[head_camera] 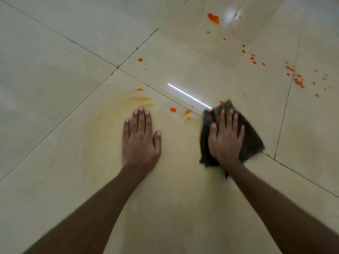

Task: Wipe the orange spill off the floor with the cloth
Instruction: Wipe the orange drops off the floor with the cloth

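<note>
My right hand (pixel 225 138) presses flat on a dark brown cloth (pixel 251 136) spread on the cream tiled floor (pixel 55 52). My left hand (pixel 141 138) lies flat on the bare tile, fingers together, holding nothing. Orange drops (pixel 173 110) sit between my two hands, and one drop (pixel 221 102) touches the cloth's far corner. Pale orange smears (pixel 141 99) fan out just beyond my left fingertips. Further off, an orange blob (pixel 213 18) lies at the top, with scattered splashes (pixel 298 80) to the far right.
Dark grout lines (pixel 117 67) cross the glossy tiles. A bright strip of reflected light (pixel 189 96) runs between the hands, and a round glare (pixel 230 15) shines near the far blob.
</note>
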